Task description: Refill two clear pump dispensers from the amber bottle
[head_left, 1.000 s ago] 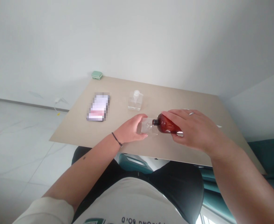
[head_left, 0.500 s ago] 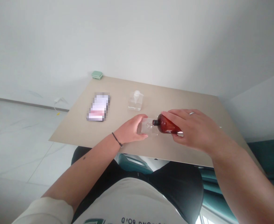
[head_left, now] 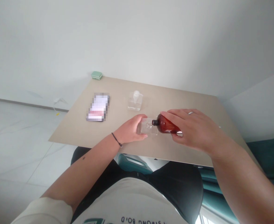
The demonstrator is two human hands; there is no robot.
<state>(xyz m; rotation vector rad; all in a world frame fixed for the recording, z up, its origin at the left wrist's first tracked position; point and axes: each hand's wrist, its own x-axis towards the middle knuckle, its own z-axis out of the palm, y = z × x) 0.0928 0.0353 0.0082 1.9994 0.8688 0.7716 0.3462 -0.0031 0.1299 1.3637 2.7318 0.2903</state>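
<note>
My left hand (head_left: 132, 129) is closed around the left side of a clear square bottle (head_left: 151, 130) near the front of the table. My right hand (head_left: 190, 127) grips a reddish-brown bottle (head_left: 165, 124), tipped onto its side with its neck pointing left. The black threaded neck, uncapped, is right over the clear bottle's opening. Whether liquid is flowing is too fine to make out. Just behind stands a second clear square bottle (head_left: 134, 104) with a white pump top (head_left: 136, 95).
A phone (head_left: 97, 107) with a blurred screen lies on the left of the beige table (head_left: 179, 98). A small green case (head_left: 96, 75) sits at the back left corner, by the white wall (head_left: 137, 40). Teal fabric (head_left: 265, 155) hangs at the right.
Hardly anything differs. Both hands keep the same hold, and the brown bottle's neck stays over the clear bottle. The whole view has shifted very slightly.
</note>
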